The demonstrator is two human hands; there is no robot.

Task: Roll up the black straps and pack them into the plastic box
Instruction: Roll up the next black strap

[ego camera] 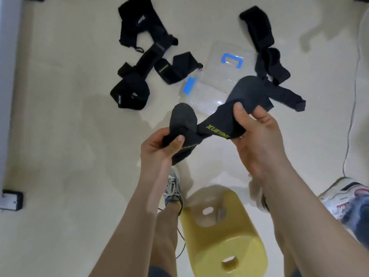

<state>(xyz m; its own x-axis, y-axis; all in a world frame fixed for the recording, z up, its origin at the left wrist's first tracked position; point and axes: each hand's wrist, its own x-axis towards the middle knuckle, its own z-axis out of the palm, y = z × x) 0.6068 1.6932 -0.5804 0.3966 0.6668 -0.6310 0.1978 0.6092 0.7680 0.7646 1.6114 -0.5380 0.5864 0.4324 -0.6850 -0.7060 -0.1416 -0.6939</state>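
Just on the person's side of the plastic box point(201, 96), both hands held a black strap point(217, 124) clear of the floor point(60, 136). The left hand point(157, 148) gripped one end, thumb pressed on top and fingers curled beneath. The right hand point(257, 136) pinched the other end between thumb and curled fingers. Yellow-green lettering ran along the stretch between the hands, which was twisted. A rounded pad stood up beside each hand, and the one by the right hand overlapped the box's near corner in view. Whether this was one strap or two tangled together could not be told.

The box was of clear plastic, lay on the floor, and carried a blue handle point(232, 59) and a blue latch point(190, 84).

Left of the box lay three loose straps point(131, 84), unrolled, the nearest touching the box's left edge. Right of the box lay two further straps point(265, 62), also unrolled, one tail running toward the person.

Well to the right of the box a white cable point(354, 100) crossed the floor. Nearer the person than the box stood a yellow stool point(223, 236), with a grey shoe point(172, 188) just to its left.
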